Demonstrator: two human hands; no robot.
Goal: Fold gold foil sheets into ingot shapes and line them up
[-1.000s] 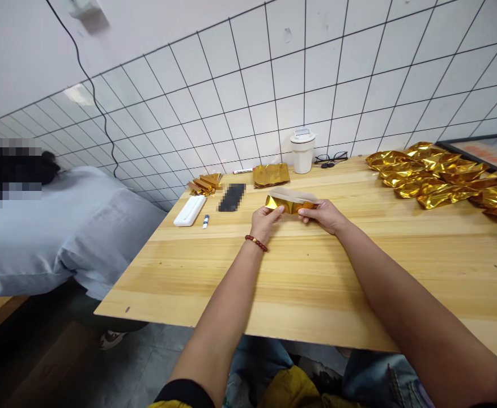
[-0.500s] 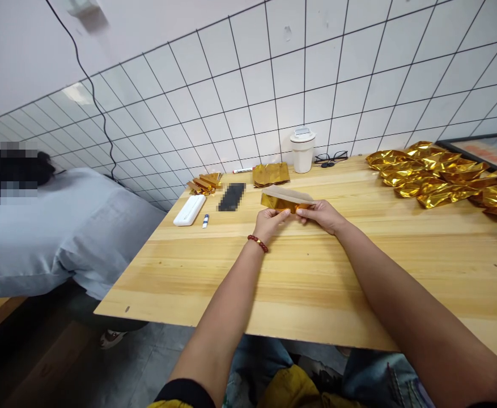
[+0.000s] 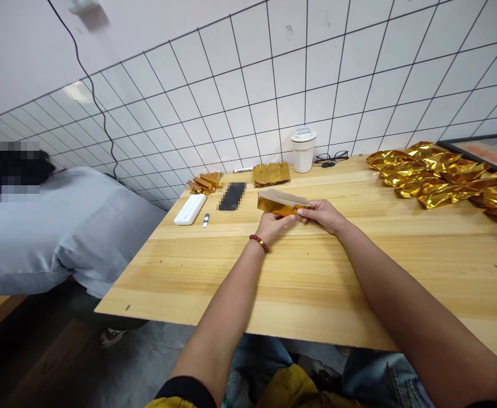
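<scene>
Between my two hands, above the wooden table (image 3: 214,283), is a folded sheet of gold foil paper (image 3: 276,205) with a dull brown-grey upper side. My left hand (image 3: 272,225), with a red bead bracelet (image 3: 259,243) at its wrist, grips the paper's near edge, thumb pointing right. My right hand (image 3: 322,216) pinches its right end between thumb and fingers. The fingers under the paper are partly hidden. Beyond it lies a stack of flat gold foil paper (image 3: 271,174).
Folded gold strips (image 3: 205,182), a blurred dark rectangle (image 3: 232,196), a white box (image 3: 190,209) and a small glue-stick-like tube (image 3: 206,220) lie left. A white lidded cup (image 3: 303,150) and glasses (image 3: 332,158) stand behind. Puffed gold foil pieces (image 3: 439,175) fill the right. A person (image 3: 69,226) sits left.
The folded foil paper has shifted slightly left and tilted, its right end now lower. My left thumb has slid a little right, close to my right thumb.
</scene>
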